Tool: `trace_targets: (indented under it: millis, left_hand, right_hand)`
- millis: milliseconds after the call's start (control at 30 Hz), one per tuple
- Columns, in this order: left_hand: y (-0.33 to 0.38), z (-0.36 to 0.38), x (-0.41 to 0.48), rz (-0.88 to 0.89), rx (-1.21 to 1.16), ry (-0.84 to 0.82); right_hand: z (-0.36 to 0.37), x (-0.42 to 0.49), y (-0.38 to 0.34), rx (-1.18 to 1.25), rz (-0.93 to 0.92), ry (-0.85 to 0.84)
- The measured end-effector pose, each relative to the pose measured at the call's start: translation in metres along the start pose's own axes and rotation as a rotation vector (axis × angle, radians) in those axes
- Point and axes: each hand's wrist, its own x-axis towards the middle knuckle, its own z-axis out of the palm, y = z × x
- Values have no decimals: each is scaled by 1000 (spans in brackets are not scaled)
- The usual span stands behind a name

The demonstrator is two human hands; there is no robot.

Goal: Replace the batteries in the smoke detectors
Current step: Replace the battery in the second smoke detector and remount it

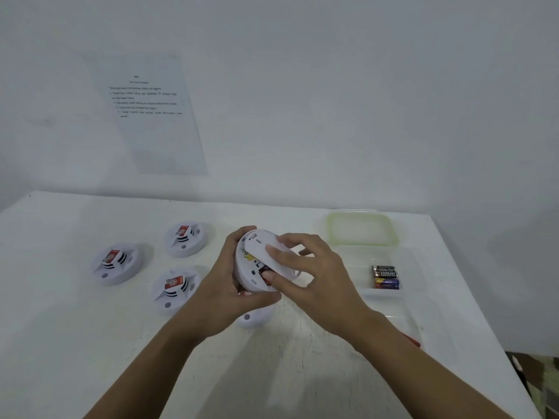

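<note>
Right of the held smoke detector (244, 275), batteries (384, 277) read EVEREADY.

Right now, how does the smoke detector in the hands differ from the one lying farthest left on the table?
The held detector is off the table and tilted, gripped by the left hand; the far-left detector lies flat. The held detector shows its back, where the right hand holds a white cover partly off; the far-left detector shows its front with a red label. Both are round and white.
</note>
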Motion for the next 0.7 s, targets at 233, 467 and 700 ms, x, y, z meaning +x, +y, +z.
trace_targets:
  millis: [233,467,700]
  left_hand:
    - [-5,-3,9,5,36,11]
    - [-3,-5,13,22,46,11]
    - [-2,-2,16,32,1,-12]
  right_hand:
    - [-1,8,-5,102,42,-19]
    - [-3,16,-11,111,73,29]
    - [-14,23,-14,159,118,100]
